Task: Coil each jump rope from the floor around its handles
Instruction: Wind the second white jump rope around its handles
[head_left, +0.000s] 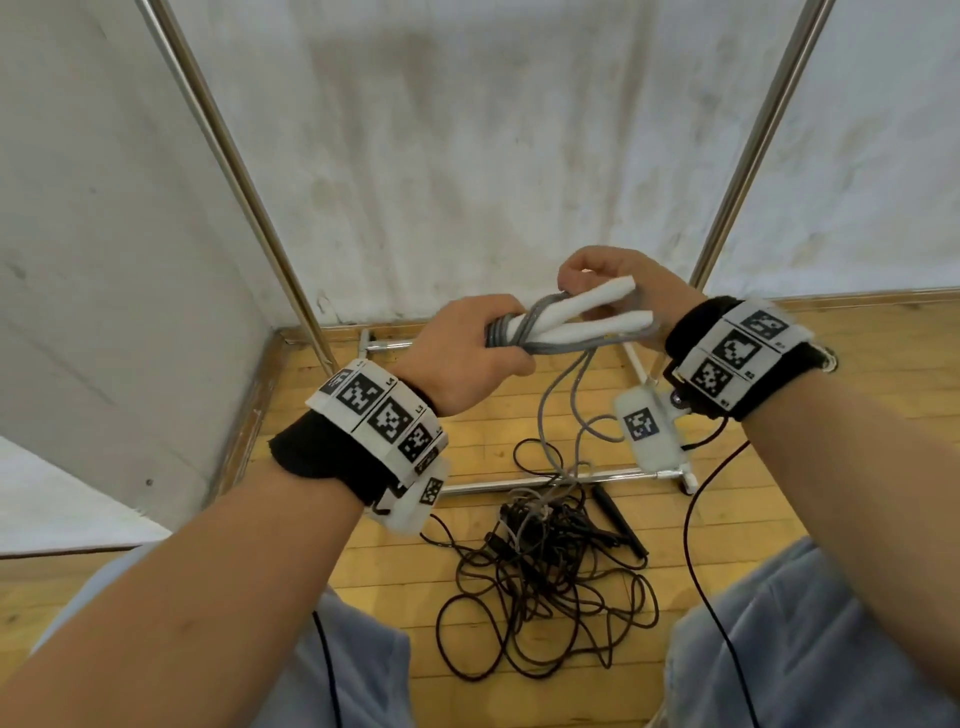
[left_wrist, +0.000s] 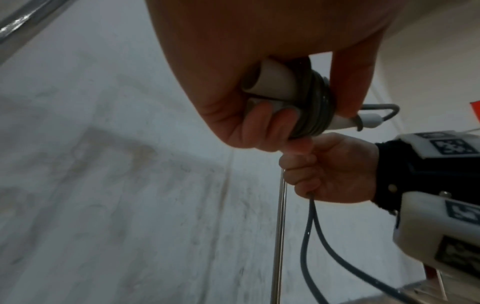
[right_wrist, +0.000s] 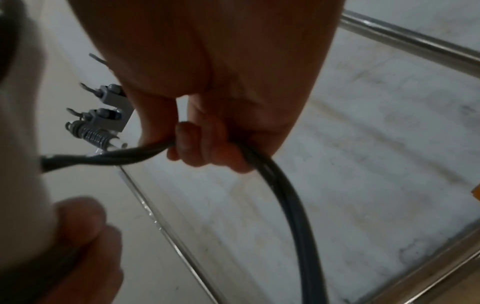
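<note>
A gray rope is being wound onto 2 white handles, held up in the air.

The 2 white handles (head_left: 582, 317) lie side by side, with gray rope (head_left: 511, 332) wrapped around one end. The left hand (head_left: 467, 353) has its fingers curled tight around that wrapped end. The right hand (head_left: 618, 283) pinches the loose gray rope in curled fingers, near the other end. The rest of it hangs down to a black rope pile (head_left: 545, 577) on the wooden floor (head_left: 831, 415), between the knees.
</note>
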